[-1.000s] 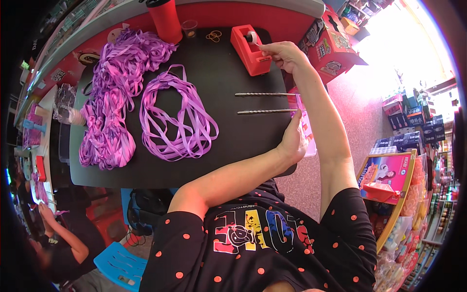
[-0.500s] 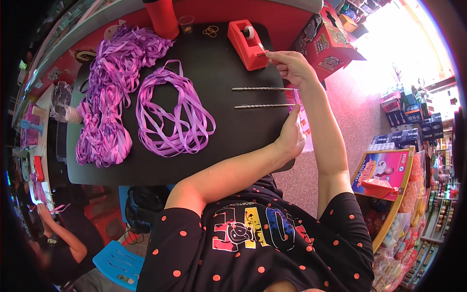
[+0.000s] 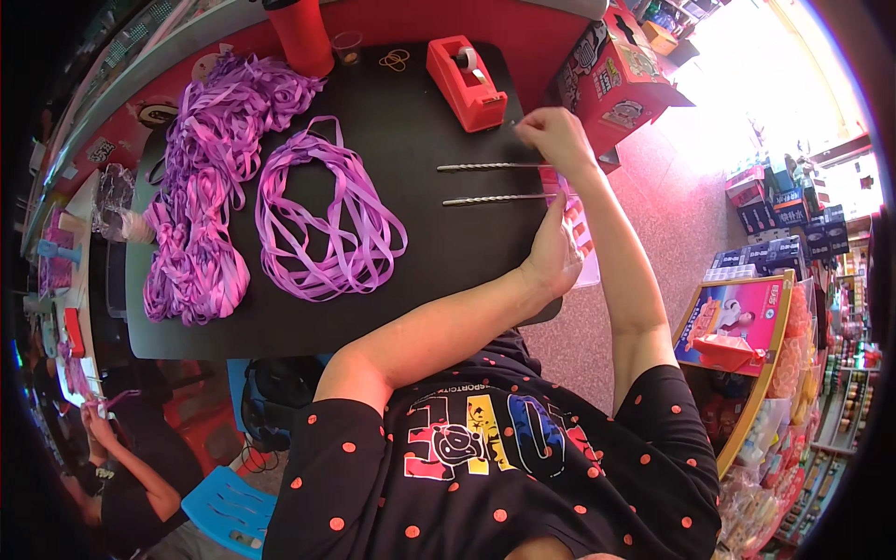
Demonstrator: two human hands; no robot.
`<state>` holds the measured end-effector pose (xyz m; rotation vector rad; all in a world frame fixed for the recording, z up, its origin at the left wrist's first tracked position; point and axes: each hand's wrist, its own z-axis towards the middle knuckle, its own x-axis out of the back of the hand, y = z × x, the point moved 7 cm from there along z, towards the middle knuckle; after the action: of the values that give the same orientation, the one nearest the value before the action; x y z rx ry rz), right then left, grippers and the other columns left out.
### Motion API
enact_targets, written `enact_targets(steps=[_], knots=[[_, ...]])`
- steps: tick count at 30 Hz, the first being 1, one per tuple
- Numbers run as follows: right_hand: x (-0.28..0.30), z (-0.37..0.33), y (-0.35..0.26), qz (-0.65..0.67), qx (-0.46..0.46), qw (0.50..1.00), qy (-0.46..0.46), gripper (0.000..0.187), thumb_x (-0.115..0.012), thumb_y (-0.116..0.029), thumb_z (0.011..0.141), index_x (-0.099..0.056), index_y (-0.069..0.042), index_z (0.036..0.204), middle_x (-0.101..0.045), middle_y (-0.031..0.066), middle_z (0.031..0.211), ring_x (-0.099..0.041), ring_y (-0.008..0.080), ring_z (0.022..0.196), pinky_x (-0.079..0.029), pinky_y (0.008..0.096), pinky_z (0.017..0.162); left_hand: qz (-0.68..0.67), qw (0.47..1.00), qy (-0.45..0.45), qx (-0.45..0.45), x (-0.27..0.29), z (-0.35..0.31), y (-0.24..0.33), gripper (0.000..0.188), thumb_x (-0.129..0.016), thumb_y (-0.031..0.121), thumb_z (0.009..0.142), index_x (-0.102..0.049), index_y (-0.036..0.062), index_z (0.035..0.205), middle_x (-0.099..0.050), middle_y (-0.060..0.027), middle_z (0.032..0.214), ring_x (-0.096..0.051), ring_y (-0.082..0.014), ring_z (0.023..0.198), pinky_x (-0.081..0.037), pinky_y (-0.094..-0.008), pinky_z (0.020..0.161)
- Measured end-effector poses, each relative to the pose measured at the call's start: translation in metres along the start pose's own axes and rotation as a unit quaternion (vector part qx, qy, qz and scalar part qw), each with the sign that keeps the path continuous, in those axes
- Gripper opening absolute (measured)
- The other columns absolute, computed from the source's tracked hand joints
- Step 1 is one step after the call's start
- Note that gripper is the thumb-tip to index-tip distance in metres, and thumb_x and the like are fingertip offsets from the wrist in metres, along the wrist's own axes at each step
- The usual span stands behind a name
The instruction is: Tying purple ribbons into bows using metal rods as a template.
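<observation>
My left hand point(image 3: 557, 252) is closed at the table's right edge on a light purple ribbon point(image 3: 562, 185), beside the ends of two twisted metal rods point(image 3: 490, 168). More of the ribbon shows past the hand, over the floor. My right hand point(image 3: 558, 138) is pinched just right of the red tape dispenser point(image 3: 467, 84), and a small clear bit of tape point(image 3: 514, 122) glints at its fingertips. Left of the rods, a loose ring of purple ribbon point(image 3: 373, 233) lies on the black table point(image 3: 429, 271). A larger tangled heap of purple ribbon point(image 3: 201, 205) spreads farther left.
Along the back stand a red tumbler point(image 3: 301, 37), a small clear cup point(image 3: 347, 47) and some rubber bands point(image 3: 395, 60). A red carton point(image 3: 621, 79) is past the table's right corner. A blue chair point(image 3: 229, 509) and another person's hands point(image 3: 96, 425) are at left.
My right hand has come away from the dispenser's cutting edge, where it was pulling tape, and curled inward. My left hand stays at the rods. The view has shifted slightly.
</observation>
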<state>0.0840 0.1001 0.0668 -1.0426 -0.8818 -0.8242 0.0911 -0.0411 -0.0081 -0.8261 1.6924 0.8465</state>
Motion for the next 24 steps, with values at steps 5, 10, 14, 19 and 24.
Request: enact_targets(steps=[5,10,14,19,24], knots=[[0.025,-0.059,0.052,0.365,-0.187,0.898,-0.159,0.041,-0.053,-0.036,0.094,-0.068,0.002,0.089,-0.064,0.004,0.076,-0.059,0.0106,0.072,-0.045,0.024,0.067,0.008,0.998,0.062,-0.003,0.016,0.005,-0.005,0.026,-0.055,0.035,0.091,-0.047,0.0195,0.111,-0.049,0.0007,0.112,-0.044,-0.0158,0.099,-0.035,-0.0367,0.089],[0.058,-0.1,0.051,0.278,-0.145,0.934,-0.17,0.043,-0.055,-0.036,0.093,-0.069,0.003,0.082,-0.066,0.0069,0.073,-0.061,0.0132,0.07,-0.049,0.0275,0.069,0.046,0.998,0.038,-0.021,0.019,0.01,-0.001,0.033,-0.066,0.012,0.082,-0.046,0.0172,0.108,-0.051,-0.0002,0.101,-0.047,-0.0135,0.09,-0.04,-0.0339,0.078],[0.062,-0.112,0.054,0.22,-0.136,0.95,-0.177,0.041,-0.055,-0.036,0.091,-0.07,0.001,0.082,-0.066,0.009,0.071,-0.062,0.0142,0.069,-0.048,0.0277,0.069,0.068,0.997,0.035,-0.009,0.018,0.008,-0.001,0.071,-0.065,0.008,0.084,-0.023,0.021,0.14,-0.049,-0.0026,0.106,-0.047,-0.0137,0.089,-0.039,-0.0349,0.084],[0.063,-0.118,0.048,0.162,-0.141,0.959,-0.184,0.043,-0.054,-0.037,0.092,-0.067,0.001,0.079,-0.062,0.0063,0.068,-0.059,0.0128,0.068,-0.046,0.028,0.069,0.07,0.997,0.029,0.01,0.013,0.003,-0.004,0.083,-0.064,0.006,0.084,-0.011,0.0229,0.146,-0.048,-0.0034,0.11,-0.047,-0.0135,0.089,-0.038,-0.0355,0.086],[0.064,-0.127,0.048,0.135,-0.106,0.978,-0.119,0.04,-0.056,-0.041,0.089,-0.07,-0.004,0.096,-0.067,0.0114,0.081,-0.062,0.017,0.077,-0.048,0.0304,0.072,0.111,0.994,0.022,-0.012,0.017,0.004,-0.002,0.077,-0.064,0.004,0.084,-0.018,0.0229,0.143,-0.05,-0.0024,0.108,-0.048,-0.013,0.089,-0.038,-0.0355,0.084]])
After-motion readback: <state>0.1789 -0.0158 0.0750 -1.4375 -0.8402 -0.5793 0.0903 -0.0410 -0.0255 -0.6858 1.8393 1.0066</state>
